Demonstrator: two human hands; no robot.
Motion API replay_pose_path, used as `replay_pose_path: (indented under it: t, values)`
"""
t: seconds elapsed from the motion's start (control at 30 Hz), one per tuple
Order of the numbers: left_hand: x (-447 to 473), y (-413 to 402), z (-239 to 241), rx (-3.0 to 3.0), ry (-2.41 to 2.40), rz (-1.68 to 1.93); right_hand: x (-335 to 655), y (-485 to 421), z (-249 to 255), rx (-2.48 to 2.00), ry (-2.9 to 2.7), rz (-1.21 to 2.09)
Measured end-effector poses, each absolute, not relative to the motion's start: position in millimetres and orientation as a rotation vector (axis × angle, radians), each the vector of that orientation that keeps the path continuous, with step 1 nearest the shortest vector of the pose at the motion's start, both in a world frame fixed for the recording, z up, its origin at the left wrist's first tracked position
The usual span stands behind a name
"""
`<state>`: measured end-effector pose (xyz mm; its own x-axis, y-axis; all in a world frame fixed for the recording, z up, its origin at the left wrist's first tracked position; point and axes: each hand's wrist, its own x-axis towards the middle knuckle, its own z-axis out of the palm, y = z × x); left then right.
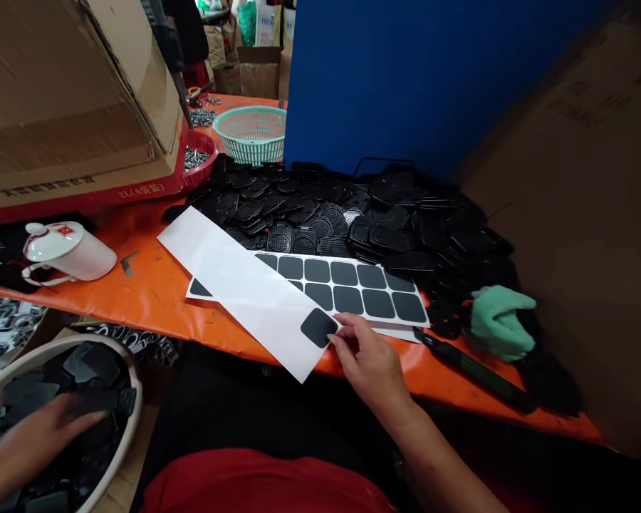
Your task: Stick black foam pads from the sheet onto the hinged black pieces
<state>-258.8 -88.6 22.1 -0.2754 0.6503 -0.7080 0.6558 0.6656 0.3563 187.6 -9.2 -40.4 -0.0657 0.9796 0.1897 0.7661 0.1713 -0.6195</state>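
My right hand pinches the lower right edge of a white backing sheet, beside the one black rounded-square sticker on it. Under that strip lies another sticker sheet with rows of black rounded squares. My left hand, smeared by motion, is over a cream basin of dark flat pieces. A dark piece shows near its thumb and fingers, but whether they grip it is unclear. Behind the sheets spreads a pile of black textured plates.
An orange-covered table holds a lidded white mug, a green cloth and a dark-handled tool. A cardboard box stands left, a blue panel behind. Teal and red baskets sit farther back.
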Motion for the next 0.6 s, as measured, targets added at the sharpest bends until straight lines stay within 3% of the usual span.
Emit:
replay_pose_path:
  t: [0.1,0.27,0.6]
  values:
    - [-191,-73,4,1.053,1.721,0.232,182,-10,-40,-1.574,-1.816,0.592]
    - [-82,-50,-5,0.937,1.314,0.393,187,-4,-38,-1.63,-1.935,0.368]
    - [-40,-51,-25,0.423,1.156,0.692,170,-13,-38,-1.498,-1.743,0.915]
